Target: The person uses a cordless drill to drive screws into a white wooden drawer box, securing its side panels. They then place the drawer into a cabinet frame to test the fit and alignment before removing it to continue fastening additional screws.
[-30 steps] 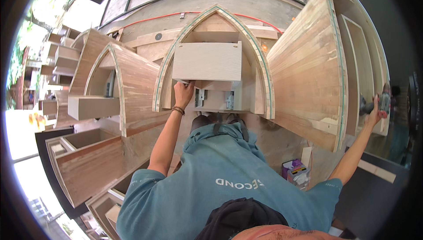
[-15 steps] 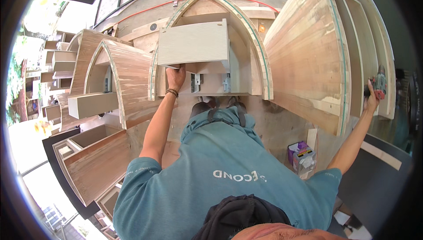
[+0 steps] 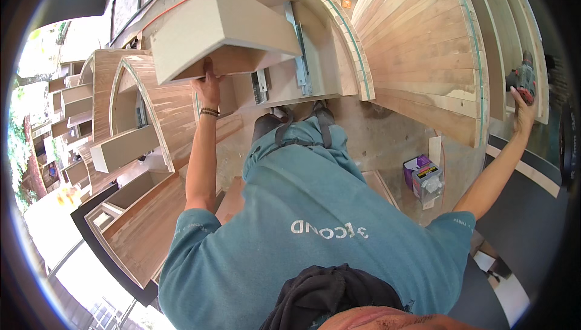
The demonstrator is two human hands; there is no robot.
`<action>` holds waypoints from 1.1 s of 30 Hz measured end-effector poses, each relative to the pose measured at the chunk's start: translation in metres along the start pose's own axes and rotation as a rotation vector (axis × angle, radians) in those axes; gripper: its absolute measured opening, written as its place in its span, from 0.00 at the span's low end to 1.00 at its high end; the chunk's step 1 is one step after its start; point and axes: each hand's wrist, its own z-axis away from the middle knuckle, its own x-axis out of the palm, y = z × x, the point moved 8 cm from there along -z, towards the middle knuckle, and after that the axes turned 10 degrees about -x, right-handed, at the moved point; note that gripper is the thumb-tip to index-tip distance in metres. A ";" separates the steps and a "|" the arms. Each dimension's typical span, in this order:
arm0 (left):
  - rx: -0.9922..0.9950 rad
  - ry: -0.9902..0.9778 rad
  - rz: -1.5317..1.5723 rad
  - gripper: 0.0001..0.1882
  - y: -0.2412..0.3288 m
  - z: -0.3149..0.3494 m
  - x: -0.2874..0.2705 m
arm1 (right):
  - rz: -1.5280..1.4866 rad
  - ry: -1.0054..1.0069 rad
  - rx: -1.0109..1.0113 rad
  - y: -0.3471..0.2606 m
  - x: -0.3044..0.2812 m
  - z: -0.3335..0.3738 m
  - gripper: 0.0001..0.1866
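The concrete floor [image 3: 384,136] spreads through a room that is glaringly bright on the left. On it stand a planked wooden cabinet [image 3: 417,51] and, left of that, a pointed-arch cabinet [image 3: 324,45]. The pale drawer box [image 3: 209,24] tilts before the arch's opening. A purple-and-grey carton [image 3: 420,172] sits on the floor. The right hand [image 3: 521,105] wraps a drill [image 3: 524,75]; the left hand [image 3: 208,89] pinches the drawer box's lower edge, near metal slides [image 3: 298,57].

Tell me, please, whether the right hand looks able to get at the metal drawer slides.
Probably not: the right hand grips a power drill off to the right, and the drawer box partly hides the metal drawer slides.
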 end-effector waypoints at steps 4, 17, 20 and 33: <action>0.016 -0.055 -0.011 0.21 0.049 -0.006 -0.012 | 0.157 0.009 -0.035 -0.044 -0.011 0.016 0.48; -0.119 -0.530 -0.156 0.18 0.124 0.030 -0.005 | 0.333 -0.333 -0.515 -0.344 0.308 0.294 0.33; -0.255 -0.703 -0.192 0.13 0.096 0.057 0.012 | 0.353 -0.618 -0.510 -0.358 0.411 0.375 0.41; -1.815 -1.707 -0.096 0.33 -0.061 0.402 -0.019 | 1.314 -0.767 0.112 -0.394 0.300 0.479 0.42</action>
